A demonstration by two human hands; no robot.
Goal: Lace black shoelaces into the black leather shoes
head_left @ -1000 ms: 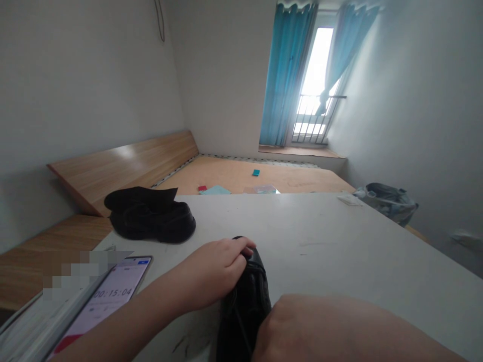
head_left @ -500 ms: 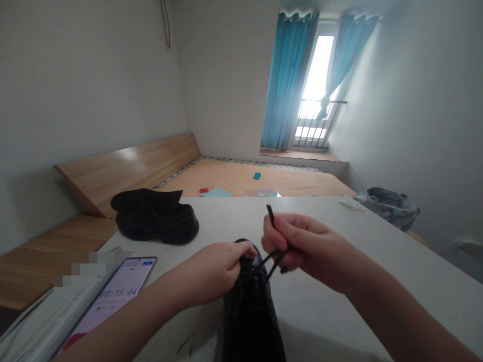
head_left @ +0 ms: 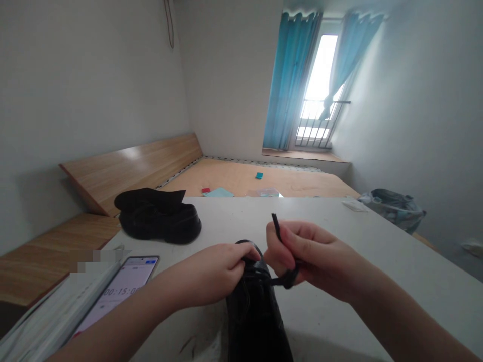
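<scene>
A black leather shoe (head_left: 256, 317) stands on the white table in front of me, its far end partly covered by my fingers. My left hand (head_left: 226, 266) grips the shoe from the left, with the fingers bent over its far end. To the right of the shoe, my right hand (head_left: 298, 249) is closed in a pinch on a black shoelace (head_left: 277, 227). One end of the lace sticks up above the fingers. Below the hand, more of the lace runs left to the shoe's lacing area.
Another black shoe (head_left: 162, 226) lies at the table's left rear, with a flat black piece (head_left: 151, 197) on top. A phone (head_left: 124, 281) showing a timer rests at the left. Beyond the white table (head_left: 332, 322) is a bed (head_left: 294, 181); a bag-lined bin (head_left: 396, 206) stands at right.
My right hand has moved slightly down and right with the lace, and the lace below it now hangs in a lower loop. My left hand stays on the shoe.
</scene>
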